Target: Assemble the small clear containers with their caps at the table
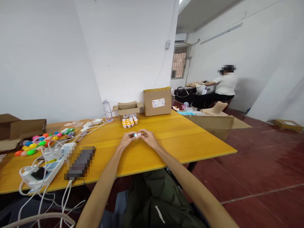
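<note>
Orange-capped vials (129,122) stand on yellow table (180,136).

bright, even indoor light | soft shadows | wide-angle warp at edges | far bg soft

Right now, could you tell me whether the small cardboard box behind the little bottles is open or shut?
Open: the small cardboard box has its top flaps spread outward.
</note>
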A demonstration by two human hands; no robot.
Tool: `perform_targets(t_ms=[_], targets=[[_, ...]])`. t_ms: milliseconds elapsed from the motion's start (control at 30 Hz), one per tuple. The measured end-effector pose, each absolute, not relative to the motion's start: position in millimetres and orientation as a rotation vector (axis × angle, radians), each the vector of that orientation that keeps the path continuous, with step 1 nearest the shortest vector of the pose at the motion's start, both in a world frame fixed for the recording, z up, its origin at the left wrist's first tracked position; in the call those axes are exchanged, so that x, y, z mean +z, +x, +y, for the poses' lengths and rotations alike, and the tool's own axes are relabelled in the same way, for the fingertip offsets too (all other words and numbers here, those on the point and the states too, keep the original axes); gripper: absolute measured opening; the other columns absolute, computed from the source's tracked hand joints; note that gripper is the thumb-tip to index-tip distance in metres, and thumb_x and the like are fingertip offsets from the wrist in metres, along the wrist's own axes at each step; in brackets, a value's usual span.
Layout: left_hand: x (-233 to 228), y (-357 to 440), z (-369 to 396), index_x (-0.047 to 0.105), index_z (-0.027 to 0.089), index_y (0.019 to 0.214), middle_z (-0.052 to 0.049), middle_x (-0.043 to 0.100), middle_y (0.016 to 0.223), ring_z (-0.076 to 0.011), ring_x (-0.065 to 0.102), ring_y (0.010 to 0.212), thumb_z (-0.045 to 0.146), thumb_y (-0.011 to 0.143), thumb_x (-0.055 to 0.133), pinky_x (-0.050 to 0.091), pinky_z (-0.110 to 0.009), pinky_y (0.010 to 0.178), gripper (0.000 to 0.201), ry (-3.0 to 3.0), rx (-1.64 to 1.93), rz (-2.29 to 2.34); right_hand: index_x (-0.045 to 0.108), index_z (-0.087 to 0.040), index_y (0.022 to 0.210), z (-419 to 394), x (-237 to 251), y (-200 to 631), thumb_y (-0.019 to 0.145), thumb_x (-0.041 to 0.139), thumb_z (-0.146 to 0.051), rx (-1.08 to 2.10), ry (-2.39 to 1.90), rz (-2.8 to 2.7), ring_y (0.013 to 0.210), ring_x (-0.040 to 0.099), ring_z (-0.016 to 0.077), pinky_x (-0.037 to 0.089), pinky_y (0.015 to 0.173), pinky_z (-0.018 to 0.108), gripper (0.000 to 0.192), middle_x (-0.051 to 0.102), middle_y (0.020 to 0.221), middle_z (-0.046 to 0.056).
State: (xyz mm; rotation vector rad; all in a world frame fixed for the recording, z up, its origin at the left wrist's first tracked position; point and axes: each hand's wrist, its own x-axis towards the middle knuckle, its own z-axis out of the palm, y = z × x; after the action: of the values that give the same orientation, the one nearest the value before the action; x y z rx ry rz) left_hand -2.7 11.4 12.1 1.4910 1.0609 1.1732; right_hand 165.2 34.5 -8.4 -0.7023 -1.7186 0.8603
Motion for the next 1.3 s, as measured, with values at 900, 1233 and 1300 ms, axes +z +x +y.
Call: perform_targets(t_ms=[900, 1233, 1300], targets=[[17.0, -1.8, 4.2, 0.072, 0.016, 0.089, -0.008, 0.072, 0.088, -0.0159, 0.065, 0.074, 0.051, 0.065, 0.073, 0.048, -0.026, 0.069, 0.043, 1.422, 1.147, 1.028, 0.063, -0.022, 0.089, 31.1, -5.6, 166.1, 0.070, 0.066, -0.028, 0.953, -0.688, -1.685, 0.082, 0.067, 0.0184, 0.053, 0.075, 0.032, 0.020, 0.070, 0.091, 0.002], [19.3, 1.1, 3.8, 0.066, 0.015, 0.074, -0.005, 0.069, 0.073, -0.0143, 0.064, 0.067, 0.055, 0.067, 0.070, 0.050, -0.026, 0.067, 0.041, 1.404, 1.133, 1.021, 0.063, -0.021, 0.087, 29.0, -3.6, 166.3, 0.069, 0.067, -0.030, 0.931, -0.692, -1.697, 0.077, 0.066, 0.0181, 0.052, 0.071, 0.030, 0.020, 0.071, 0.087, 0.002], [20.0, 1.5, 3.0, 0.066, 0.015, 0.073, -0.004, 0.068, 0.070, -0.0137, 0.064, 0.064, 0.056, 0.068, 0.069, 0.050, -0.026, 0.066, 0.042, 1.403, 1.133, 1.025, 0.064, -0.021, 0.087, 29.0, -3.4, 166.2, 0.069, 0.067, -0.030, 0.919, -0.697, -1.700, 0.077, 0.066, 0.0180, 0.051, 0.071, 0.030, 0.020, 0.071, 0.088, 0.002]])
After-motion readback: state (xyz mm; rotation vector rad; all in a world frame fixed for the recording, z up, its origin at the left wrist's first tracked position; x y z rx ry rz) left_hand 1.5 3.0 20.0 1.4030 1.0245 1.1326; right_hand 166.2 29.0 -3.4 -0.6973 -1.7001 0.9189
